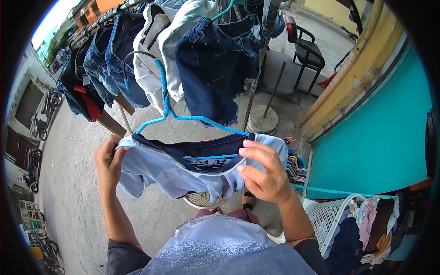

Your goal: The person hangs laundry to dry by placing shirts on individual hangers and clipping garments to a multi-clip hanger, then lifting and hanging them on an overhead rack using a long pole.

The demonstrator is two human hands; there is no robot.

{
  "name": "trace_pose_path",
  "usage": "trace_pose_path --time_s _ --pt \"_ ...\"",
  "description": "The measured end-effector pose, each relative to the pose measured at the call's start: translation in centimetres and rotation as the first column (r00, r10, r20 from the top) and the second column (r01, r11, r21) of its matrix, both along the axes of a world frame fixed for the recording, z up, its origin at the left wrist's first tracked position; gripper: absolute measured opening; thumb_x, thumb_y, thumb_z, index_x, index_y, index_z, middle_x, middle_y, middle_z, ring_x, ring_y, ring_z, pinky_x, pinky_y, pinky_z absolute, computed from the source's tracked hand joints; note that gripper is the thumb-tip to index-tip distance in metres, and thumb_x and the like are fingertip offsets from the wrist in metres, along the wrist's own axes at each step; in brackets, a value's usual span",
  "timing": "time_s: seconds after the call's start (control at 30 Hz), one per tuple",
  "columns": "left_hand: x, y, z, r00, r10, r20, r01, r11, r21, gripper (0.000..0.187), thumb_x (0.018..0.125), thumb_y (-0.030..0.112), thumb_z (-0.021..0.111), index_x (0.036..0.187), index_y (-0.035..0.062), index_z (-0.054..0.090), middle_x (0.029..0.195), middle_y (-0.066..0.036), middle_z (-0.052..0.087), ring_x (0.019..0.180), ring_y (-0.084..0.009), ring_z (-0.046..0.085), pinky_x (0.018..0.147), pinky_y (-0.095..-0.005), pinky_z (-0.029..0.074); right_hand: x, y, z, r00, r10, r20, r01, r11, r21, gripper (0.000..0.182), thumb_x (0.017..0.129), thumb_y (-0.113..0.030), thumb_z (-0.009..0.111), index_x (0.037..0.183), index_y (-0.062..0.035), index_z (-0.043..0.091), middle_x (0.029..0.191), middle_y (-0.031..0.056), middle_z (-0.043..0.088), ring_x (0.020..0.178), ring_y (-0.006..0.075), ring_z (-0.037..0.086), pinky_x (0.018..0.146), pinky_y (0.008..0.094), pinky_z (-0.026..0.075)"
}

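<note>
A light blue shirt (167,175) with a dark navy neck opening hangs on a blue hanger (167,108), whose hook points up and to the left. My left hand (110,158) pinches the shirt at its left shoulder, thumb in front. At the right side of the neckline, my right hand (263,172) has its thumb and fingers around the collar edge, close to the hanger's right arm. The hanger's lower bar shows inside the neck opening, in front of printed lettering.
Denim shorts (213,68) and other clothes hang on a rack (107,17) ahead. A white basket (327,215) of clothes stands at the lower right, with several hangers (297,169) beside it. A chair (308,52) and a round concrete block (262,120) are behind.
</note>
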State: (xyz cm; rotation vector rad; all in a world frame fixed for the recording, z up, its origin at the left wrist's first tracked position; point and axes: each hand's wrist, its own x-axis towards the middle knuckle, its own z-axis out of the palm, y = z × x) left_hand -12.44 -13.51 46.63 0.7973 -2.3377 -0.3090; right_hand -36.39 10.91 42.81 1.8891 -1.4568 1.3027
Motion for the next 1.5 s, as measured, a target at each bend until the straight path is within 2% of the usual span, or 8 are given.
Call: trace_pose_path --time_s 0.17,0.27,0.5,0.77,1.1,1.23,1.43,1.5 --pt "0.1 -0.4 -0.7 0.965 -0.037 -0.258 0.09 0.976 0.198 0.018 0.077 0.02 0.061 0.075 0.0042 0.053 0.063 0.0 0.048 0.06 -0.0089 0.043 0.053 -0.0219 0.036 -2.4 0.0 2.5 0.88 -0.44 0.179 0.46 0.884 -0.089 0.041 0.068 -0.005 0.062 0.107 -0.0091 0.05 0.107 0.0124 0.052 0.094 0.0285 0.055 0.078 0.0334 0.044" --pt "-0.5 -0.6 -0.9 0.959 -0.087 -0.27 0.137 0.975 0.175 0.014 0.078 0.016 0.06 0.079 0.004 0.052 0.066 0.0 0.048 0.061 -0.009 0.044 0.056 -0.0211 0.036 -3.6 0.3 3.0 0.859 -0.355 0.368 0.163 0.872 0.461 0.013 0.074 -0.007 0.06 0.085 -0.0006 0.058 0.074 0.0067 0.058 0.07 0.0174 0.057 0.061 0.0265 0.044" --pt "-0.1 -2.2 -1.5 0.934 -0.125 -0.333 0.176 0.976 0.127 0.013 0.074 0.002 0.06 0.081 0.0044 0.05 0.079 0.0 0.048 0.072 -0.0086 0.043 0.065 -0.0205 0.035 -4.2 0.8 3.6 0.642 -0.12 0.757 0.051 0.992 0.114 0.006 0.076 -0.002 0.058 0.082 -0.0008 0.056 0.076 0.0021 0.056 0.071 0.0078 0.05 0.064 0.0205 0.04" --pt "-1.7 -0.6 -2.4 0.888 -0.285 -0.36 0.348 0.929 0.123 0.009 0.078 0.001 0.054 0.082 0.0028 0.047 0.079 -0.003 0.04 0.074 -0.0118 0.039 0.068 -0.0192 0.03 -3.3 3.1 4.6 0.867 -0.445 0.225 0.368 0.876 0.313 0.018 0.072 -0.014 0.064 0.082 -0.0021 0.056 0.074 0.0041 0.052 0.073 0.0169 0.05 0.061 0.0268 0.039" --pt "-6.6 1.1 3.3 0.855 -0.354 -0.379 0.337 0.935 -0.114 0.02 0.086 0.021 0.05 0.1 0.0078 0.053 0.101 -0.006 0.05 0.096 -0.0163 0.045 0.09 -0.0283 0.028 -4.1 10.2 8.8 0.747 -0.643 0.17 0.663 0.7 -0.264 0.036 0.069 -0.023 0.066 0.099 -0.0082 0.053 0.104 0.0077 0.048 0.096 0.0223 0.045 0.085 0.034 0.031" --pt "-10.4 1.6 5.2 0.885 -0.273 -0.378 0.229 0.961 -0.157 0.031 0.086 0.033 0.046 0.11 0.0128 0.053 0.115 -0.007 0.049 0.107 -0.0209 0.045 0.095 -0.0371 0.029 -12.4 20.4 6.2 0.548 -0.636 0.543 0.832 0.35 -0.43 0.04 0.078 -0.012 0.057 0.113 -0.003 0.041 0.118 0.0119 0.038 0.105 0.0232 0.042 0.083 0.0346 0.036" --pt "-17.5 6.7 6.6 0.868 -0.258 -0.424 0.27 0.962 -0.034 0.035 0.084 0.031 0.052 0.111 0.0085 0.051 0.114 -0.007 0.049 0.104 -0.0181 0.045 0.092 -0.0314 0.03 -23.1 45.5 -6.4 -0.395 -0.457 0.797 0.873 -0.458 0.17 0.062 0.073 -0.012 0.057 0.125 0.0057 0.026 0.123 0.0217 0.034 0.115 0.0299 0.034 0.094 0.0347 0.03" --pt "-20.3 8.1 6.3 0.854 -0.278 -0.44 0.304 0.953 -0.012 0.034 0.084 0.029 0.053 0.11 0.0063 0.051 0.11 -0.006 0.049 0.102 -0.0157 0.045 0.091 -0.0278 0.029 -24.4 50.8 -9.0 -0.502 -0.378 0.778 0.837 -0.439 0.327 0.066 0.072 -0.013 0.053 0.127 0.0073 0.022 0.127 0.0246 0.031 0.118 0.0348 0.032 0.098 0.0365 0.026"
